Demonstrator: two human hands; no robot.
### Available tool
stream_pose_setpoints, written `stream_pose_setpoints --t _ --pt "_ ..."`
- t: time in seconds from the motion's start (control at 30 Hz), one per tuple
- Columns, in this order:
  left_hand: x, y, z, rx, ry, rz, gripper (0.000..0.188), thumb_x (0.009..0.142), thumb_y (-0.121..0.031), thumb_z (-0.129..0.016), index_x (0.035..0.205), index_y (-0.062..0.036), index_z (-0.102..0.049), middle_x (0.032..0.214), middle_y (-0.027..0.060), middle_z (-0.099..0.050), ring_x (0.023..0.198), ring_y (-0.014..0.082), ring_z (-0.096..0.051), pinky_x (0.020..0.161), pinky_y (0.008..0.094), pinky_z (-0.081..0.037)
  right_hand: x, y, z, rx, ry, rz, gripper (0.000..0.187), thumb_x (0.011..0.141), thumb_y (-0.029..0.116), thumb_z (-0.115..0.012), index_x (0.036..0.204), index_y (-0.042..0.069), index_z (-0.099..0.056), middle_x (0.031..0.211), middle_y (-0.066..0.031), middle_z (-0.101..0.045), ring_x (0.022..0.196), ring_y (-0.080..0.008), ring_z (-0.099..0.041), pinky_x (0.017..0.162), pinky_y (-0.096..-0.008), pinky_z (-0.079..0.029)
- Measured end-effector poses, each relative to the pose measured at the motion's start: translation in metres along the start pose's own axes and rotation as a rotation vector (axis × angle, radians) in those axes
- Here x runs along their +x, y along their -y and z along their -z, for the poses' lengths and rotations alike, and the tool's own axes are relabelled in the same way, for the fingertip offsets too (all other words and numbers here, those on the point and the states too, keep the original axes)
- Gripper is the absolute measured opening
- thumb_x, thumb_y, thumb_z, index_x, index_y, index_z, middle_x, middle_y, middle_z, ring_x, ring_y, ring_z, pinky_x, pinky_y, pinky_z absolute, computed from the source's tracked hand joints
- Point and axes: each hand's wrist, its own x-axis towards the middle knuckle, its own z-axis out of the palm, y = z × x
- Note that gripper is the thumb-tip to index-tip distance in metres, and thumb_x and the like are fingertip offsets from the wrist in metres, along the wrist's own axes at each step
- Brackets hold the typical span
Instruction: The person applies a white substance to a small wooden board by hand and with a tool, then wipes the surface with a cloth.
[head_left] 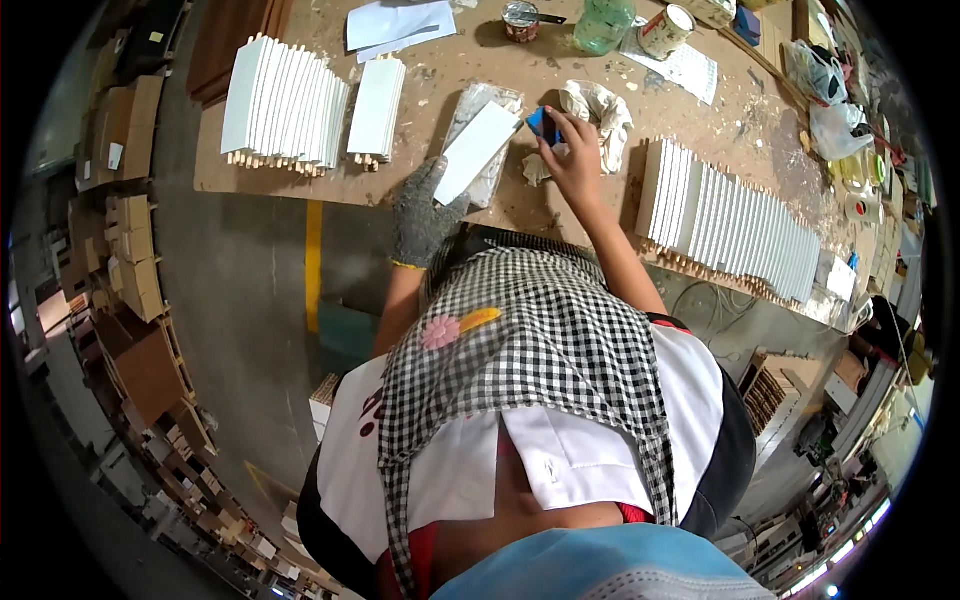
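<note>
Between the fingers of the right hand (574, 158), a blue block (541, 126) is pinched at the far end of a white panel (480, 150). Slanting lengthwise toward the far right, the panel is clasped near left by the gloved left hand (424, 208), over the desk (428, 112).

Board (480, 150) on a pad (490, 190) before me on the table (740, 120), between my left hand (425, 210) and right hand (575, 155), board stack (285, 105) to my left, board row (725, 220) to my right, tin (521, 24) behind

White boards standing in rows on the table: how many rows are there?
3. The long left row, the short row just to its right, and the long right row past the crumpled white cloth. None here looks hidden.
</note>
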Motion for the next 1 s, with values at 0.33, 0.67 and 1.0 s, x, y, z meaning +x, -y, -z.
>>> stream_pose_setpoints --t 0.33,0.67,1.0 --pt "-0.004 0.015 -0.005 -0.050 -0.032 -0.010 0.057 0.083 -0.024 -0.078 0.126 0.0082 -0.059 0.121 0.0272 -0.064 0.109 0.0388 -0.064 0.097 0.0419 -0.050 -0.003 -0.004 -0.012 -0.008 0.001 0.077 0.054 0.077 0.005 -0.078 0.129 0.008 -0.064 0.114 -0.0143 -0.062 0.104 -0.0334 -0.056 0.092 -0.0420 -0.049" --pt "-0.006 0.023 -0.008 -0.039 -0.022 -0.007 0.059 0.083 -0.025 -0.079 0.128 0.0069 -0.058 0.125 0.0265 -0.062 0.113 0.0388 -0.062 0.100 0.0425 -0.049 0.003 0.004 -0.015 -0.012 0.043 0.211 0.051 0.075 0.004 -0.077 0.125 0.006 -0.065 0.111 -0.0133 -0.064 0.100 -0.0330 -0.057 0.089 -0.0421 -0.050" --pt "-0.013 0.045 -0.014 0.130 -0.076 -0.186 0.061 0.084 -0.020 -0.079 0.137 -0.0015 -0.055 0.133 0.0239 -0.059 0.121 0.0384 -0.058 0.104 0.0448 -0.046 0.008 -0.008 -0.004 0.088 0.110 -0.235 0.046 0.086 0.020 -0.074 0.129 0.007 -0.065 0.105 -0.0158 -0.066 0.088 -0.0310 -0.064 0.079 -0.0408 -0.053"
